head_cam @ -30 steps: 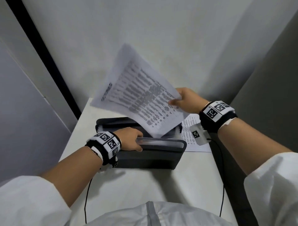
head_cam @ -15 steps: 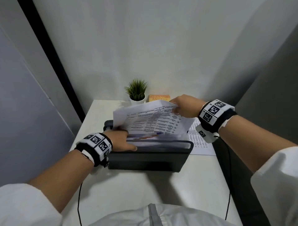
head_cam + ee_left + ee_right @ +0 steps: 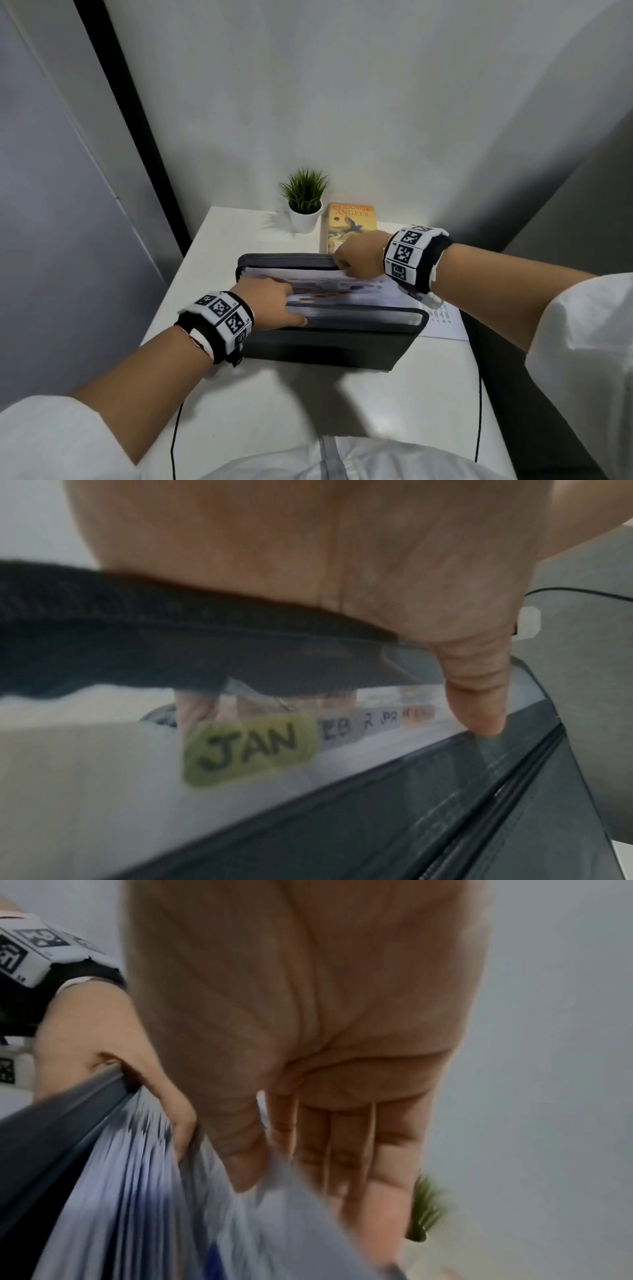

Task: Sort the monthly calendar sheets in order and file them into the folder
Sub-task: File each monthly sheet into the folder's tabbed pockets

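Head view: a dark expanding folder [image 3: 329, 329] stands open on the white bench [image 3: 308, 404]. The left hand [image 3: 270, 301] spreads its dividers while the right hand [image 3: 359, 255] lowers a calendar sheet [image 3: 342, 274] into a rear pocket; spare sheets [image 3: 445, 318] lie beside it.
Left wrist view: fingers hooked inside a pocket, thumb [image 3: 479, 696] on the front panel, tabs [image 3: 250, 750] reading JAN, FEB.
Right wrist view: blurred — thumb [image 3: 236, 1139] and fingers pinch the sheet's edge.
Filing is likely mid-step — next, push it fully down, then let go

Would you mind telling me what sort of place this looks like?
Probably a small office desk nook: a white table between plain walls, with an expanding folder with month tabs, a potted plant and a book.
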The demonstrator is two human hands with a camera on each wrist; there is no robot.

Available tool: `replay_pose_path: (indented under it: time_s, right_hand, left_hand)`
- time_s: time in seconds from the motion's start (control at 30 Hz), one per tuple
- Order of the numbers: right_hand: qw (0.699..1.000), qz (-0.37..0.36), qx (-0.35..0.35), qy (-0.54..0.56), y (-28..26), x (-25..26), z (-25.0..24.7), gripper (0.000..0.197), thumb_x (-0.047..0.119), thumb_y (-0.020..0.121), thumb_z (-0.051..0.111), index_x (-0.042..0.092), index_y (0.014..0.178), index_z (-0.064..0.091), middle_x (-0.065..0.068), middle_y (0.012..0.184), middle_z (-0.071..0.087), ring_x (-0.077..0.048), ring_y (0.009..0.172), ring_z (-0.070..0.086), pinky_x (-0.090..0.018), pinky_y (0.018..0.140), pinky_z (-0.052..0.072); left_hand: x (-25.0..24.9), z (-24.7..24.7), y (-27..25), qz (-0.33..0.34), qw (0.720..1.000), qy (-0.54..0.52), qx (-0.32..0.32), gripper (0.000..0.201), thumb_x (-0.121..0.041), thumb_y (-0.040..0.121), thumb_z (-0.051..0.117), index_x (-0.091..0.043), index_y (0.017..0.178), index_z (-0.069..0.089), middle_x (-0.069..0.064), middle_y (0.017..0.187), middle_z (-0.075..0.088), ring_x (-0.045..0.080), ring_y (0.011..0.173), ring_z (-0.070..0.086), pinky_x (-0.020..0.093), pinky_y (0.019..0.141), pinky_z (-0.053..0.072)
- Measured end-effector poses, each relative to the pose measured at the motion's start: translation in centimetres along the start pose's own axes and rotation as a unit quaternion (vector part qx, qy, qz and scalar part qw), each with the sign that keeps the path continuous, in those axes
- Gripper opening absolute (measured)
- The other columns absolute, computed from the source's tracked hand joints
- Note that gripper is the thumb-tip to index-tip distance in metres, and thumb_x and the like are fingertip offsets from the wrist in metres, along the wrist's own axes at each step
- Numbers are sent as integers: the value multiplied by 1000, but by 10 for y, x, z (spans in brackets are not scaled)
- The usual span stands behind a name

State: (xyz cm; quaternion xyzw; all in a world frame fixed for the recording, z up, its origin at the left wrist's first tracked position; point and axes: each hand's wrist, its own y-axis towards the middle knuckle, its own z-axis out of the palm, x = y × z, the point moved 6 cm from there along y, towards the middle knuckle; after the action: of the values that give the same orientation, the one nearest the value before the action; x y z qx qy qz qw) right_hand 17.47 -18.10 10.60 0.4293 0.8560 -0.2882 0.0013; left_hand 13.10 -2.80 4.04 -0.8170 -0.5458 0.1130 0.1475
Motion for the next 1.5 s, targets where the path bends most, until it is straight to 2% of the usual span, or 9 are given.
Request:
replay_pose_path:
  time_s: [0.07,0.23,0.53,0.7,0.97,1.1,1.2,1.37,1.5]
  right_hand:
    - [999,-7,-6,-36,7,6,-8,20,16,95,44,10,88,62,-8,94,66,-25,76,56,-30,65,44]
    - [995,-30,66,-66,22,27,6,24,24,94,53,6,101,67,-8,99,67,-27,88,63,-34,76,52]
    - [998,-38,54,2,39,37,8,14,16,89,53,14,89,67,-6,94,66,-27,86,63,-36,76,54]
    - [998,-31,38,-30,55,48,20,18,20,93,49,16,79,59,0,75,58,-21,63,56,-28,55,44]
    - [992,-6,9,123,26,-6,14,17,16,86,55,22,92,70,6,93,66,-14,82,59,-24,70,45]
    - [979,73,-18,187,-5,-50,27,28,4,83,51,21,90,73,7,82,67,-15,79,62,-24,73,50]
    - [964,99,-8,248,-19,-65,46,33,1,82,51,18,98,74,3,78,68,-18,74,65,-20,63,50]
    - [969,79,-33,232,-26,-60,63,33,7,88,54,18,114,70,-2,109,68,-18,92,59,-21,78,41]
    - [967,76,-49,239,-26,-60,70,38,7,90,48,19,122,65,-3,123,63,-23,110,56,-24,87,41]
  left_hand:
    - [-1,2,-1,3,1000,1,-4,66,-81,72,40,-29,111,55,-2,118,63,22,107,59,36,88,42]
    - [1,5,-2,3,1000,-11,-6,61,-80,70,44,-30,104,56,-2,111,66,22,102,61,37,91,44]
    - [-5,-6,-11,99,976,33,-190,61,-76,73,49,-22,95,67,-5,114,41,18,103,38,33,85,32]
    - [-5,-2,-10,109,980,24,-167,63,-78,74,46,-24,102,65,-8,125,39,16,109,36,32,88,30]
    - [-2,0,-9,93,989,-25,-110,61,-71,77,53,-23,114,62,-9,143,36,14,126,40,35,101,35]
    - [-2,-2,-10,103,988,-38,-108,57,-67,81,53,-22,115,63,-14,147,38,10,131,38,32,102,36]
    - [-3,-3,-11,115,987,-43,-108,57,-66,85,51,-24,123,62,-18,152,35,6,137,33,28,104,37]
    - [-4,-4,-8,108,990,-33,-89,59,-65,88,48,-31,135,54,-21,151,36,3,141,27,28,108,32]
    - [-3,-7,-8,105,989,-44,-92,54,-64,86,52,-28,126,60,-17,131,55,8,120,51,28,97,43]
